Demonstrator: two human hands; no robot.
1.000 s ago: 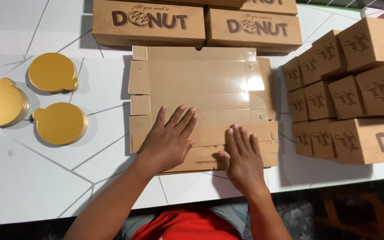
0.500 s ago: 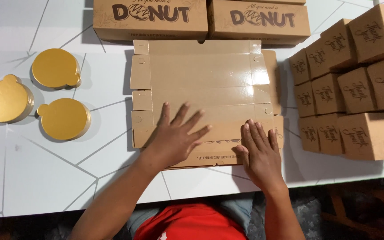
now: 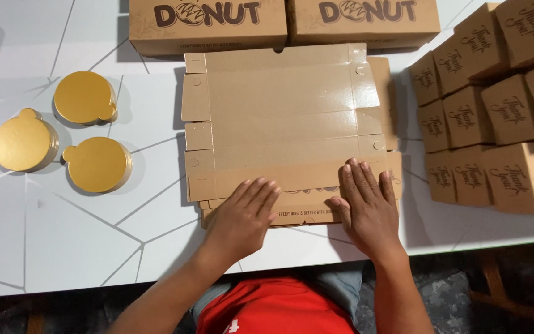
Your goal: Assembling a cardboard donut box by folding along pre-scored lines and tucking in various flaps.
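A flat, unfolded brown cardboard box blank (image 3: 285,117) lies in front of me on the white table (image 3: 63,247), on top of more flat blanks. Its near long flap is folded over. My left hand (image 3: 242,216) presses palm-down on that folded flap near the middle, fingers together and pointing up-right. My right hand (image 3: 369,201) lies flat on the flap's right end, fingers spread slightly. Neither hand grips anything.
Three stacks of gold round cake boards (image 3: 63,133) sit at the left. Two long assembled brown boxes (image 3: 208,25) stand along the far edge. Several small brown cube boxes (image 3: 495,111) are piled at the right. The table's near edge runs just below my hands.
Both hands have slid to the right along the folded flap, and the left hand's fingers have closed together. The view has shifted slightly.
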